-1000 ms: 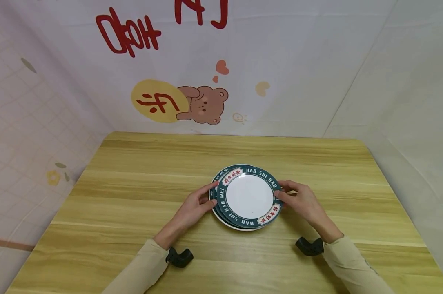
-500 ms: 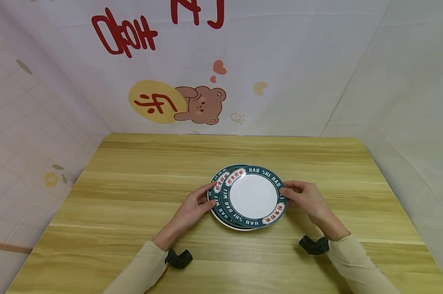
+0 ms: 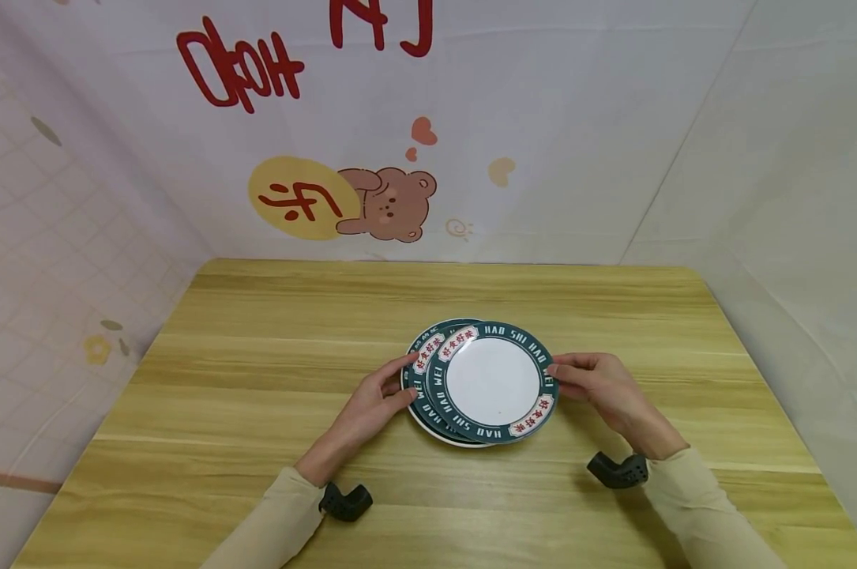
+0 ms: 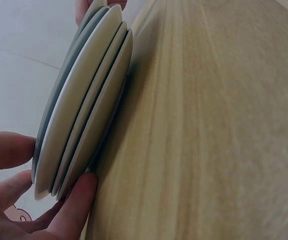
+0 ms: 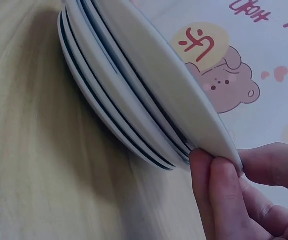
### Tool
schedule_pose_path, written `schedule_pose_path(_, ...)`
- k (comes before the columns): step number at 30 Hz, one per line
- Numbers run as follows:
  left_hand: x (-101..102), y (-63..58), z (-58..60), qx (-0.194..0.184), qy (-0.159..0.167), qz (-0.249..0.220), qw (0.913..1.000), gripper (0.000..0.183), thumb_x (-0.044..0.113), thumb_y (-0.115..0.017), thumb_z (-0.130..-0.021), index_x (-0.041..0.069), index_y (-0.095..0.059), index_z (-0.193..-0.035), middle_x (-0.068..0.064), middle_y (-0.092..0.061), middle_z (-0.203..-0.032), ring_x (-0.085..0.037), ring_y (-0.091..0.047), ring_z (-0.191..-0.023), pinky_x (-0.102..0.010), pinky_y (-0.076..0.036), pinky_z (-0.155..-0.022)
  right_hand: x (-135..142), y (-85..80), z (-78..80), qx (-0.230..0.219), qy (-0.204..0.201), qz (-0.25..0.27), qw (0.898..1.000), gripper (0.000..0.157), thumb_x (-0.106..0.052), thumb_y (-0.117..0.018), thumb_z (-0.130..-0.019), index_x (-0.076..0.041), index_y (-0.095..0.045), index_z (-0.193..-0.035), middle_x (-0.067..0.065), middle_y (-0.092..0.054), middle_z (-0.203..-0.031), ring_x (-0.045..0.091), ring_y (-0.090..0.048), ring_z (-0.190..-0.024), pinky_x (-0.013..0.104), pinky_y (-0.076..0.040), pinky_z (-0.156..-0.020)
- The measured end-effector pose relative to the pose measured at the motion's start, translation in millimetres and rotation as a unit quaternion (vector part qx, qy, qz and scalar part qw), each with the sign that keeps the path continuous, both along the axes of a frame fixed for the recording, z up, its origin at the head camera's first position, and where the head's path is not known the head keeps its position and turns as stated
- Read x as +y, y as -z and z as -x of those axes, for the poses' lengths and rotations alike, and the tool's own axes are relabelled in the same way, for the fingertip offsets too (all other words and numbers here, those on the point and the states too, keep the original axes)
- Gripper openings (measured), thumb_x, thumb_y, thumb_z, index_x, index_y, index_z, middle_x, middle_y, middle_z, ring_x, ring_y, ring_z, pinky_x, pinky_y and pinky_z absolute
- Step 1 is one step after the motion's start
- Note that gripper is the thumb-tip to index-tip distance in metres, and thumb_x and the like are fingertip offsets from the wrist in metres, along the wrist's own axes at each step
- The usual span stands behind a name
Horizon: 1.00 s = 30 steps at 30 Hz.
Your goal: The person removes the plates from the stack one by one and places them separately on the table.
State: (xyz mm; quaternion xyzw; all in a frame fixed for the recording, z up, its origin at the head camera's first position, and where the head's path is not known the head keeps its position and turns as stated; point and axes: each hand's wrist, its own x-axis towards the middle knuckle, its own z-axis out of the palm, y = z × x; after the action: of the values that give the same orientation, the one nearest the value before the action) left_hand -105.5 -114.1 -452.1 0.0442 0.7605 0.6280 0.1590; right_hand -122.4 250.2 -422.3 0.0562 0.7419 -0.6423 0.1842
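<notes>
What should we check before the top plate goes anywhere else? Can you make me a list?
1. Right hand pinches the top plate by its rim: ok.
2. Left hand grips the lower plates at their left edge: ok.
3. Top plate clear of the lower plates: not ok, it overlaps them.
4. Lower plates neatly lined up: not ok, edges are staggered.
5. Every plate free of cracks: cannot tell, parts are hidden.

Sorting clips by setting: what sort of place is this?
Probably a staged indoor recording booth: a wood-grain table set against a fabric-like backdrop with a printed cartoon bear, and a black device worn at the left wrist.
</notes>
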Motion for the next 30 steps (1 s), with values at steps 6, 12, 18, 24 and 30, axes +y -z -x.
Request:
schedule_pose_path(6, -1, 0.5, 0.2, 0.005, -0.003, 0.006, 1.0000, 0.055, 0.007, -0.065, -0.100, 0.013, -0.051, -0.153, -0.018, -0.052, -0.150, -0.029, -0.063, -0.123, -0.034, -0.054, -0.097, 6, -1.1, 0.2, 0.002, 0.007, 0.006, 1.000, 0.051, -0.014, -0.068, -0.101, 0.019, -0.053, -0.137, 0.012, -0.066, -0.125, 0.008, -0.070, -0.098, 0.028, -0.058, -0.089)
schedule_pose_path(12, -1, 0.1, 0.4, 0.000, -0.002, 0.009, 1.0000, 0.056, 0.007, -0.066, -0.100, 0.014, -0.051, -0.153, -0.017, -0.052, -0.151, -0.028, -0.063, -0.123, -0.035, -0.054, -0.098, 14, -5.1, 1.4, -0.005, 0.020, 0.023, 1.000, 0.058, -0.015, -0.069, -0.101, 0.020, -0.046, -0.142, -0.002, -0.072, -0.107, 0.007, -0.071, -0.096, 0.027, -0.058, -0.088)
schedule_pose_path(18, -1, 0.0, 0.1, 0.000, -0.005, 0.017, 0.9998, 0.055, 0.007, -0.065, -0.100, 0.014, -0.052, -0.153, -0.017, -0.051, -0.152, -0.028, -0.064, -0.122, -0.036, -0.054, -0.099, 27, -12.4, 1.9, -0.003, 0.042, 0.072, 0.997, 0.043, -0.011, -0.070, -0.100, 0.013, -0.061, -0.133, -0.003, -0.074, -0.102, 0.007, -0.071, -0.093, 0.025, -0.058, -0.087)
schedule_pose_path(24, 0, -0.9, 0.7, -0.003, -0.011, 0.020, 0.9997, 0.054, 0.007, -0.066, -0.099, 0.016, -0.054, -0.151, -0.015, -0.051, -0.152, -0.027, -0.063, -0.124, -0.038, -0.053, -0.101, 44, -17.8, 2.3, -0.003, 0.056, 0.113, 0.992, 0.012, -0.011, -0.070, -0.099, -0.010, -0.077, -0.110, -0.002, -0.074, -0.104, 0.008, -0.073, -0.095, 0.025, -0.057, -0.087)
schedule_pose_path(30, 1, -1.0, 0.4, -0.002, -0.018, 0.019, 0.9997, 0.054, 0.007, -0.066, -0.099, 0.017, -0.054, -0.151, -0.013, -0.050, -0.154, -0.027, -0.062, -0.126, -0.041, -0.051, -0.104, 61, -18.3, 5.1, 0.001, 0.066, 0.137, 0.988, 0.013, -0.009, -0.068, -0.101, -0.016, -0.078, -0.102, -0.002, -0.074, -0.106, 0.008, -0.073, -0.096, 0.023, -0.057, -0.087)
